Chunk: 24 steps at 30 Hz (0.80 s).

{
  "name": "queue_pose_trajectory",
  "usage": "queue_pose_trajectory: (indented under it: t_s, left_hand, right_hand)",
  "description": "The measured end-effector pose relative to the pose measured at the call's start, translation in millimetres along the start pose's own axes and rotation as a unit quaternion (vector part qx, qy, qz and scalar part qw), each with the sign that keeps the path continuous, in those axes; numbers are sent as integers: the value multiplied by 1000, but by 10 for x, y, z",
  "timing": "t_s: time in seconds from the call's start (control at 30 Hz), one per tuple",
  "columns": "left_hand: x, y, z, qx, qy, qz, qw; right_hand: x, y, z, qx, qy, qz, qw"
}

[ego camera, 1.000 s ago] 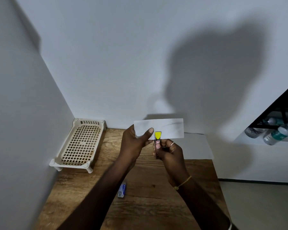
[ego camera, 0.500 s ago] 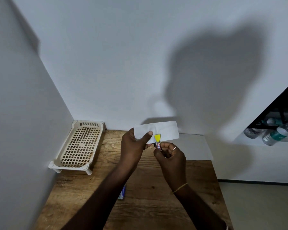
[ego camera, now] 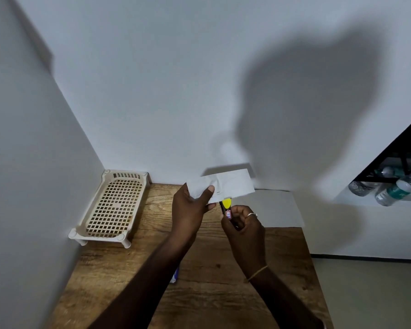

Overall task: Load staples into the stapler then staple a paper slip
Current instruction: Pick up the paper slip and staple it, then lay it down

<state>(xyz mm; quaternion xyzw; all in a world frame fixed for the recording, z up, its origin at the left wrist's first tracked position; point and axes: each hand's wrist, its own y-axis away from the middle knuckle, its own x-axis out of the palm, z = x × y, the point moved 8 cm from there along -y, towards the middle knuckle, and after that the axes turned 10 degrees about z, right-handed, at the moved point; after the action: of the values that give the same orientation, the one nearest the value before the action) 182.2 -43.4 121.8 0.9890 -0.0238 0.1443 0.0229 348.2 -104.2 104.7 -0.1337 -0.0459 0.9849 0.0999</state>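
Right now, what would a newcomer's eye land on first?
The hands at the middle: the left hand pinches a white slip, and the right hand grips a stapler whose yellow tip sits at the slip's lower edge. Behind them a big shadow fills the wall; a lattice tray sits far left on the table.
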Motion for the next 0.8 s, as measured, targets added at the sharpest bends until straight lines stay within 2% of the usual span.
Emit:
queue_pose_trajectory:
  t_s: [0.3,0.47,0.6,0.7,0.8]
  left_hand:
    - [-73,-10,142,-30,26,4,999]
    - [-109,8,247,-50,30,6,998]
    - [-119,9,285,-61,28,9,998]
    - [-103,9,292,-71,21,24,997]
    - [-91,6,282,-75,21,41,996]
  right_hand:
    - [-82,2,-333,19,47,7,999]
    - [-46,-25,-664,21,133,52,989]
    - [57,-35,-905,-1,269,119,956]
    - [118,1,-1139,15,367,177,913]
    - [153,62,-1360,40,401,217,889]
